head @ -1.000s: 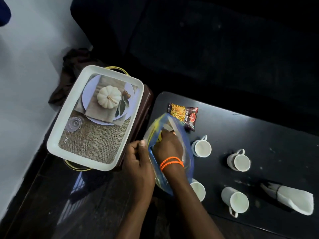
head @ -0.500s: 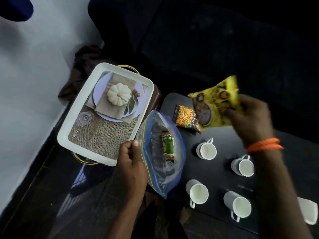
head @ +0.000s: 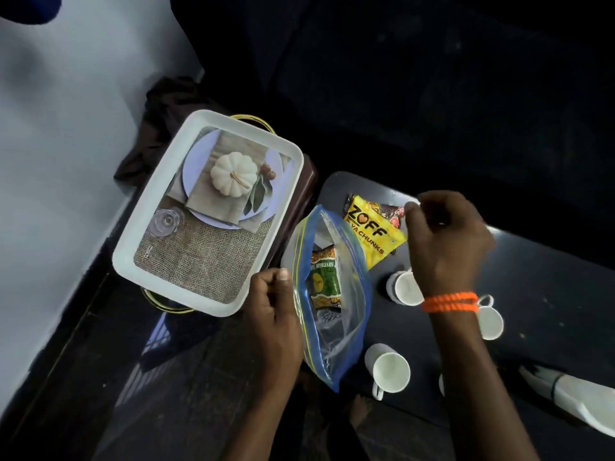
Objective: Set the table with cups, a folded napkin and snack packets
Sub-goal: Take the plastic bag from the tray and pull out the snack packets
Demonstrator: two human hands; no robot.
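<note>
My left hand [head: 273, 314] grips the open rim of a clear blue-edged zip bag [head: 346, 331] that hangs at the black table's [head: 549, 287] left end. A green snack packet [head: 324, 281] shows inside the bag. A yellow snack packet [head: 372, 231] lies on the table over a dark red packet [head: 392, 212]. My right hand [head: 446, 241] hovers beside them, fingertips pinched at their right edge; whether it still holds one is unclear. White cups [head: 389, 367], [head: 489, 319], [head: 404, 287] stand on the table, partly behind my right forearm. A folded white napkin [head: 579, 400] lies at the right.
A white tray [head: 153, 207] printed with a pumpkin picture rests on a brown stand left of the table. A dark cloth [head: 159, 121] lies behind it by the white wall. Dark floor fills the lower left; a dark sofa stands beyond the table.
My right hand came out of the bag with the yellow packet, carried it over the table, and the packet now lies on the first packet. The left hand kept holding the bag.
</note>
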